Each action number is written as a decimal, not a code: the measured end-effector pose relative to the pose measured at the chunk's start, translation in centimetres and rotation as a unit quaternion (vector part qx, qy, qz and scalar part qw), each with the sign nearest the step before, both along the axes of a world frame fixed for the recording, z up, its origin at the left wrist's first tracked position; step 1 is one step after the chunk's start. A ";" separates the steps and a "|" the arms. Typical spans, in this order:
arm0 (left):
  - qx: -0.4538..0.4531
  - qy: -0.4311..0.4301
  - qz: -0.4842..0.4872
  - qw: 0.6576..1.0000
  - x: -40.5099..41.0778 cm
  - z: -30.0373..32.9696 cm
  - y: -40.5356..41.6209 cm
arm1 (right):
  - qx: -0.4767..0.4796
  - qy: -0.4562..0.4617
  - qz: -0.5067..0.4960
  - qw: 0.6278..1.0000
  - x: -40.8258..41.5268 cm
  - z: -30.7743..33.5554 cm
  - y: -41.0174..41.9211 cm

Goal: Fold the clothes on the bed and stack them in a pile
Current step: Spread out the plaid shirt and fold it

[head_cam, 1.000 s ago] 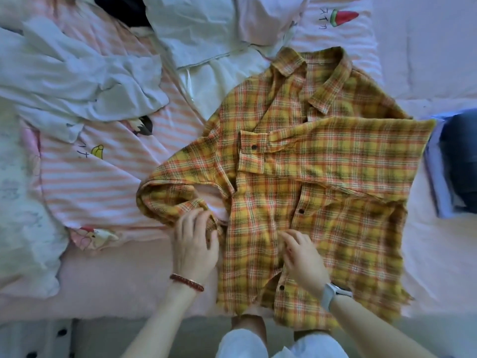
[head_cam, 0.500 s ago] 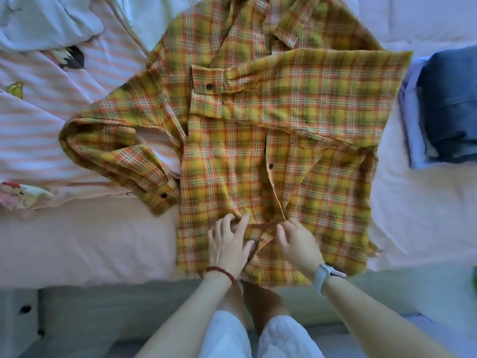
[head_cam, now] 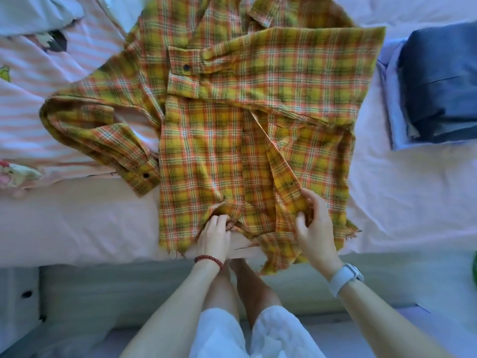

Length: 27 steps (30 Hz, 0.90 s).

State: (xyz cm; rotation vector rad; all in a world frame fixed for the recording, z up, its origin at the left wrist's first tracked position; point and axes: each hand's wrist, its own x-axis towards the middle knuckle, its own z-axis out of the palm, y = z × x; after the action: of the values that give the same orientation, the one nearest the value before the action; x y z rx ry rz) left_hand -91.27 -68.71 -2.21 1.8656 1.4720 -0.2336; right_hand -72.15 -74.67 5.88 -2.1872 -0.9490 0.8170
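Observation:
A yellow and orange plaid shirt (head_cam: pixel 232 120) lies front-up on the bed (head_cam: pixel 77 223). One sleeve is folded across its chest; the other sleeve bends out to the left. My left hand (head_cam: pixel 215 235) pinches the shirt's left front panel at the hem. My right hand (head_cam: pixel 313 228) grips the right front panel near the hem, pulling it open so a strip of bed shows between the panels. A folded pile of blue clothes (head_cam: pixel 436 83) sits at the right.
A pink striped quilt (head_cam: pixel 33 81) with cartoon prints covers the bed's left side, with a pale garment (head_cam: pixel 33 11) at the top left. The bed's near edge runs just below my hands. My legs stand against the bed frame (head_cam: pixel 116 282).
My left hand left the cuff of the left sleeve and came to the hem beside my right hand. Both hands then gripped the front panels and spread them apart. The view shifted downward.

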 end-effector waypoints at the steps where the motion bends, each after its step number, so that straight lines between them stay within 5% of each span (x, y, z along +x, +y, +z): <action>1: -0.018 -0.012 0.004 1.000 -0.4 0.4 0.1 | -0.004 -0.001 0.000 1.000 0.0 0.2 0.0; 7: -0.034 -0.081 0.021 0.996 -1.3 3.6 -0.3 | -0.029 -0.010 0.046 0.998 -0.3 1.0 -0.4; 14: 0.166 -0.212 -0.076 0.960 0.0 8.2 -2.6 | -0.079 -0.015 0.031 0.996 -1.3 1.8 -2.5; 18: 0.001 -0.068 -0.171 0.983 3.0 7.5 -3.7 | -0.041 -0.059 0.006 0.997 -0.5 3.2 -3.3; 22: -0.120 0.047 -0.215 0.968 3.3 6.4 -2.9 | -0.013 -0.082 0.009 0.996 -0.3 4.4 -3.1; 25: -0.073 0.038 -0.167 0.982 0.5 6.5 -2.0 | -0.037 0.001 0.148 0.988 -2.1 4.3 -2.1; 27: -0.048 0.056 -0.106 0.992 -2.2 6.5 -1.4 | -0.148 0.100 0.312 0.933 -3.9 3.5 -1.2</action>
State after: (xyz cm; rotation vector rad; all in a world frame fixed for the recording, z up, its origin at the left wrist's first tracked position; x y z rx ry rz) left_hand -93.46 -70.10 4.33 1.9568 1.3094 -0.5088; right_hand -76.05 -75.87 9.42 -1.9876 -1.5228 1.5327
